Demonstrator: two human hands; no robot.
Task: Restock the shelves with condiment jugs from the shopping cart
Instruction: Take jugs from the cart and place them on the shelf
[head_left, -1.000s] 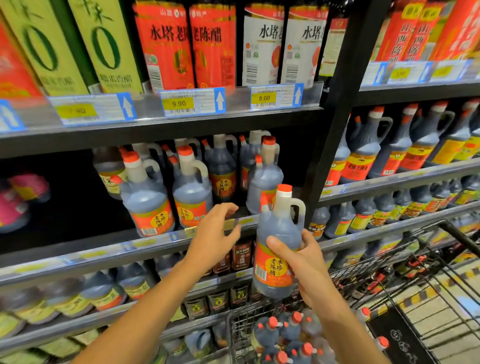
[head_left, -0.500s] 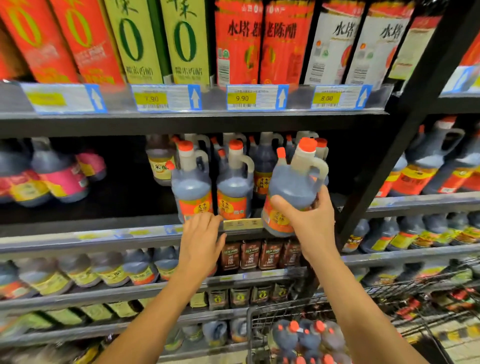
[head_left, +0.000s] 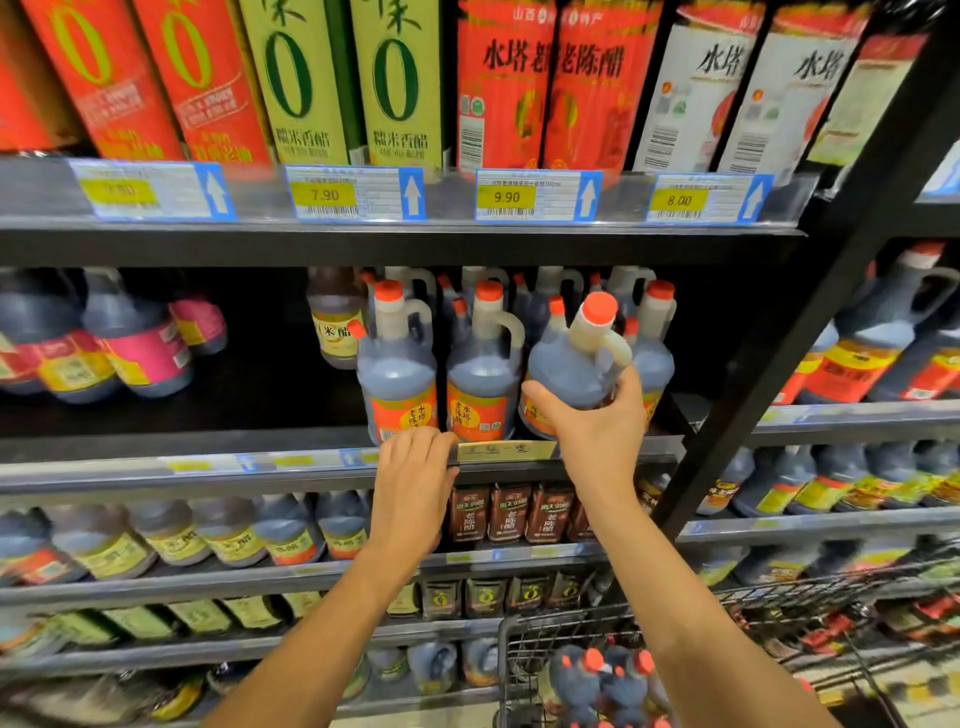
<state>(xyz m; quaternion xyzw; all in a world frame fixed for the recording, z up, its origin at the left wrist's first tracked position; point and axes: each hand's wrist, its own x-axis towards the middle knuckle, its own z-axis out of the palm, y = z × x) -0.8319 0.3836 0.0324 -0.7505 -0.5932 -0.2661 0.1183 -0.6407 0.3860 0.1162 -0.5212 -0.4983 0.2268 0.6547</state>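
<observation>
- The right hand (head_left: 597, 431) grips a dark condiment jug (head_left: 571, 364) from below and behind. The thumb is wrapped round its left side, across the orange label, and the fingers curl round the right side under the handle.
- The jug has a red cap and a pale neck and handle. It is tilted, with its top leaning towards the person, at the front of the middle shelf (head_left: 234, 441).
- Its base is hidden by the hand, so I cannot tell whether it sits on the shelf or hangs just above it.
- Just to its left stand two matching front jugs (head_left: 483, 374), upright and side by side with their orange labels facing out. More of the same kind are packed behind them.
- The left hand (head_left: 410, 488) rests on the shelf's front rail below the leftmost front jug. Its fingers are bent over the lip and it holds nothing.
- A yellow strip label (head_left: 506, 451) sits on the rail between the two hands.
- The shopping cart (head_left: 727, 613) stands low on the right, beneath the right forearm. Several red-capped cart jugs (head_left: 597, 675) are clustered in its near corner.
- On the shelf above are tall red, green and white cartons over blue-edged price tags (head_left: 537, 196).
- On the shelf below, small brown bottles (head_left: 509, 512) stand between the two forearms.
</observation>
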